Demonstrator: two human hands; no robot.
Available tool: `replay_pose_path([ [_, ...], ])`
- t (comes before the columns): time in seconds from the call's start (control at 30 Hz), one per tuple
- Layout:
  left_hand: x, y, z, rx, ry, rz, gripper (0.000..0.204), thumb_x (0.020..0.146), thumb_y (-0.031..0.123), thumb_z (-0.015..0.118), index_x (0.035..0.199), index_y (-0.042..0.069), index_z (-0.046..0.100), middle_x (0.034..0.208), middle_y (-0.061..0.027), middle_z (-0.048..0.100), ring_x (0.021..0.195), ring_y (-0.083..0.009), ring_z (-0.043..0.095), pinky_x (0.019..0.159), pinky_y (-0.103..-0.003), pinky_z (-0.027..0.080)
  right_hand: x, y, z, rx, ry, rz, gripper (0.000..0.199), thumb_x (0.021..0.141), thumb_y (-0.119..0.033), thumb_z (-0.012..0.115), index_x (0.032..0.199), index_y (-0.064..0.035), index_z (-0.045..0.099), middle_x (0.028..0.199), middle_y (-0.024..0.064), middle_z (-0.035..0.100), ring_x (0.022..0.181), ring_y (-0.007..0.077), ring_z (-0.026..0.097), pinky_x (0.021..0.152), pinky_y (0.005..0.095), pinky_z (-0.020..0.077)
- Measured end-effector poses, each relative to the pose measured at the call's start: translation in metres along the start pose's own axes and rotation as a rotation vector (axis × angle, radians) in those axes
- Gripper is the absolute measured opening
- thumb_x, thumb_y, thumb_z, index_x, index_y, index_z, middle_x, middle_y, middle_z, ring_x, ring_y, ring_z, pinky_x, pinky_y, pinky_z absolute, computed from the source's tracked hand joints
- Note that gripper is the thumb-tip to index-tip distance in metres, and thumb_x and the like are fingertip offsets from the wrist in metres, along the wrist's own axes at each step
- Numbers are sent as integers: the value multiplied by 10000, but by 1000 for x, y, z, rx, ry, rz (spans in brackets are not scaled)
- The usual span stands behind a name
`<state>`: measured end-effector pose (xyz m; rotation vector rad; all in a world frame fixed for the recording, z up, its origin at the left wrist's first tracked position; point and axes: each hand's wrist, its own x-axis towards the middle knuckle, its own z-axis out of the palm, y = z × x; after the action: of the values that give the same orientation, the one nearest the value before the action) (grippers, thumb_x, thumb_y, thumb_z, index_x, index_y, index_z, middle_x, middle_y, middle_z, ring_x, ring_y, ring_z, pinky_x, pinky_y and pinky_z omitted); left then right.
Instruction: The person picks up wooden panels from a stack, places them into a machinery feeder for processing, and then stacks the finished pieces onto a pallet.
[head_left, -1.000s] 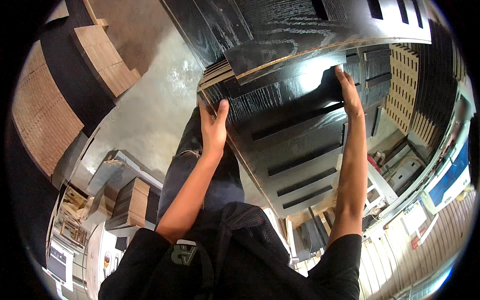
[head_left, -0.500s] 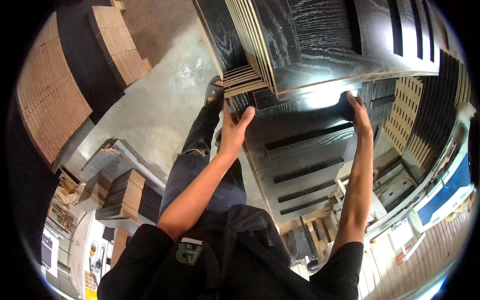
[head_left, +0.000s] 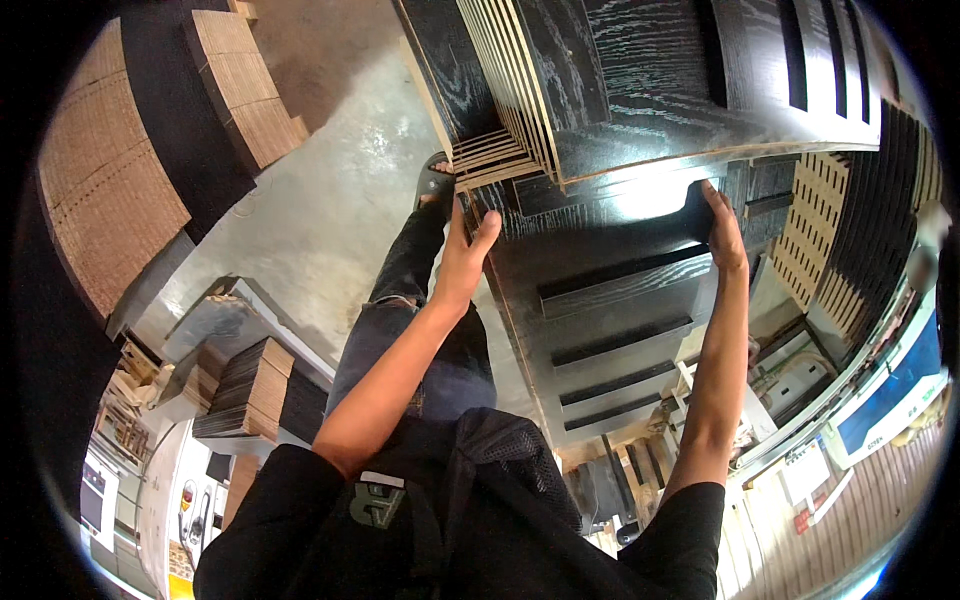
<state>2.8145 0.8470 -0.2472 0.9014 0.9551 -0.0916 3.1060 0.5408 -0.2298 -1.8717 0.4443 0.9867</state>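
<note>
A black wood-grain panel (head_left: 620, 330) with several dark bars across it lies tilted in front of me. My left hand (head_left: 463, 262) is at its left edge, thumb over the top face and fingers along the outer side, partly hidden. At the opposite edge is my right hand (head_left: 727, 232), its thumb side on the face beside a dark shadow and its other fingers mostly out of sight. Just beyond my hands stands a stack of similar black panels (head_left: 650, 70), with pale raw edges (head_left: 510, 90) showing on its left side.
Brown-edged stacks (head_left: 110, 190) stand at the left, with a smaller stack (head_left: 262, 375) nearer me. Slotted pale and black panels (head_left: 815, 220) are at the right, by a machine with a blue screen (head_left: 890, 390). My foot (head_left: 435, 178) rests on the grey floor (head_left: 310, 190).
The whole view has shifted slightly to the right. Both hands stay at the panel's edges, with the left thumb moved a little; the panel shows no clear movement of its own.
</note>
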Motion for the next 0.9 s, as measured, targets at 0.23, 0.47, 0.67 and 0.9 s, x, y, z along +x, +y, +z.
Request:
replay_pose_path([
  [0.23,-2,-3,-2,86,-20,13,818,966,496,683,1540,15,354,1384,-86,531,1250,-178,489,1113,-326,347,-11,-10,12,-144,72,-102,748,939,-481,697,1366,113,539,1322,177,617,1239,259,571,1094,328,389],
  [0.47,2,-15,-16,279,-28,115,739,1004,464,637,1498,-30,397,1434,-129,527,1328,-216,460,1142,-348,319,-64,13,31,-676,620,-742,670,919,-365,743,1433,6,526,1446,246,549,1384,396,480,1153,441,367],
  [0.67,-37,-17,-42,410,264,473,697,1060,365,550,1573,-26,283,1620,-202,324,1490,-286,323,1227,-396,235,-187,129,15,-563,753,-734,572,941,-255,703,1441,-40,528,1465,207,529,1383,373,474,1168,463,353],
  [0.9,-120,-42,53,906,-75,1080,552,1105,298,419,1571,16,328,1632,-140,339,1506,-279,306,1231,-438,211,-358,372,1,-52,1053,-307,421,954,-95,641,1360,4,588,1380,166,613,1314,304,558,1139,392,392],
])
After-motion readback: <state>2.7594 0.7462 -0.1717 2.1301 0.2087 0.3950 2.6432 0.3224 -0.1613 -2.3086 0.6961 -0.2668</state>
